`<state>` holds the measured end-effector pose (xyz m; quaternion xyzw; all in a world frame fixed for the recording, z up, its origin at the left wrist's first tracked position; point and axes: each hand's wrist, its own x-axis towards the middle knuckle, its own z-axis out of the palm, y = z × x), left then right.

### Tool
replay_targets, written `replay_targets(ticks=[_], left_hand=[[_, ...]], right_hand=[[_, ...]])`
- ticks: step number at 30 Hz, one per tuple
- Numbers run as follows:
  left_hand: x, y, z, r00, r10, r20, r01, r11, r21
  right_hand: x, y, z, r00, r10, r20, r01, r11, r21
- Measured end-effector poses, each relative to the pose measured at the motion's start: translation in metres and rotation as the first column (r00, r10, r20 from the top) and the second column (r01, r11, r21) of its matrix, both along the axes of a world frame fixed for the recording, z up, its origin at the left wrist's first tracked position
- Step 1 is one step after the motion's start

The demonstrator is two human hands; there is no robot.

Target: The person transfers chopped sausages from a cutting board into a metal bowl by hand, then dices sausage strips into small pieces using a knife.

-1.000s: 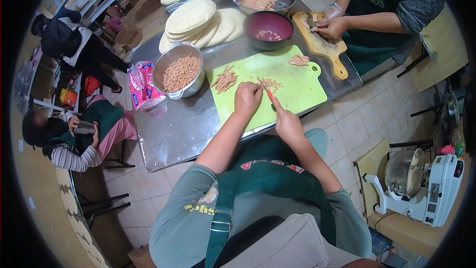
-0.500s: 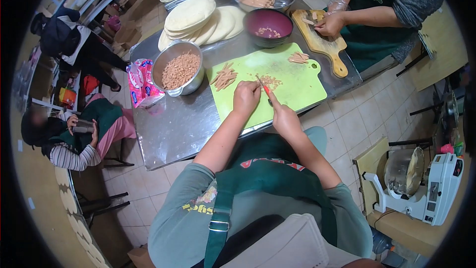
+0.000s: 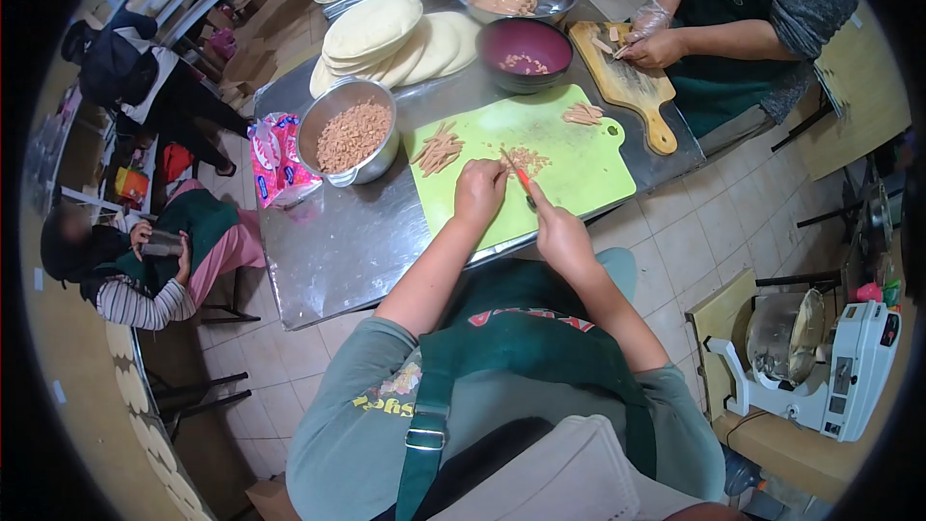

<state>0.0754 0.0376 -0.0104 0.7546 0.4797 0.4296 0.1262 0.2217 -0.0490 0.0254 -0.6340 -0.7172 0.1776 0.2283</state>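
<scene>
On a lime-green cutting board point(image 3: 482, 135), my left hand point(image 3: 479, 189) is closed, curled over sausage strips mostly hidden under its fingers. My right hand point(image 3: 562, 233) grips a knife point(image 3: 524, 178) with a red-orange handle, its blade right beside the left fingertips. Small chopped sausage pieces point(image 3: 530, 161) lie around the blade. A pile of uncut sausage strips point(image 3: 439, 150) rests left of my left hand. Another small pile of strips point(image 3: 583, 114) sits near the board's far right corner.
Left of the board stand a metal pot point(image 3: 385, 156) of chopped sausage and a pink plastic packet point(image 3: 280, 166). Behind are a dark bowl point(image 3: 492, 43), a metal bowl point(image 3: 567, 2) and stacked flat dough rounds point(image 3: 371, 27). Across, a co-worker's hands point(image 3: 654, 46) work over a wooden board point(image 3: 648, 96).
The knife and my right hand have shifted slightly, with the blade still by my left fingertips. The co-worker's hands have come closer together over the wooden board.
</scene>
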Motion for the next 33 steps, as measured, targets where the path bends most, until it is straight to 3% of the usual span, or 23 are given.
replay_targets(ticks=[8, 14, 16, 23, 33], left_hand=[[-0.004, 0.000, -0.002, 0.999, 0.000, -0.037, 0.000, 1.000, -0.005], [-0.001, -0.001, -0.007, 0.998, 0.039, -0.053, -0.038, 0.999, 0.037], [-0.001, -0.003, -0.007, 0.994, 0.051, -0.093, -0.046, 0.997, 0.054], [0.000, -0.006, -0.006, 0.991, 0.068, -0.114, -0.065, 0.997, 0.037], [-0.004, -0.003, -0.007, 0.998, 0.028, -0.054, -0.027, 0.999, 0.024]], right_hand=[[0.004, -0.028, -0.001, 0.999, -0.022, -0.034, 0.019, 0.996, -0.082], [0.012, -0.046, 0.005, 0.989, -0.013, -0.148, 0.006, 0.999, -0.050], [0.009, -0.037, 0.004, 0.974, -0.019, -0.227, 0.029, 0.999, 0.041], [-0.009, -0.009, -0.002, 0.992, -0.058, -0.116, 0.046, 0.993, -0.110], [0.007, -0.041, 0.003, 0.985, 0.006, -0.171, -0.002, 1.000, 0.022]])
